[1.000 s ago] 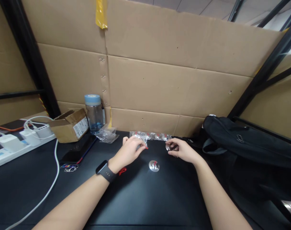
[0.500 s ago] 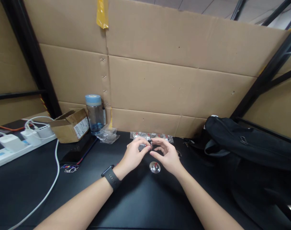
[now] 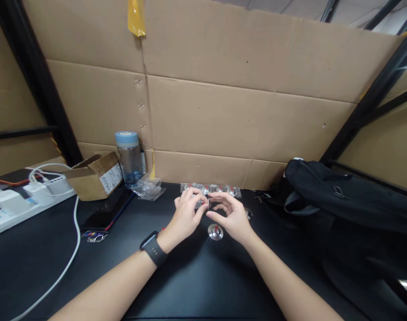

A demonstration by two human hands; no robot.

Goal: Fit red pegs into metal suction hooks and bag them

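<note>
While both hands were close together above the black desk [image 3: 200, 281], the right hand [image 3: 233, 217] held a thin disc [image 3: 208, 205] edge-on, between its thumb above the near side and its fingers at the far side. The left hand [image 3: 185, 215] was just beside this disc; its fingers were narrow, but I could not tell whether they gripped anything. A silver disc [image 3: 215, 232] with a red mark lay flat on the desk, nearer than the hands. Behind them was a row of clear-wrapped discs [image 3: 220, 190], near the cardboard wall [image 3: 203, 125].
</note>
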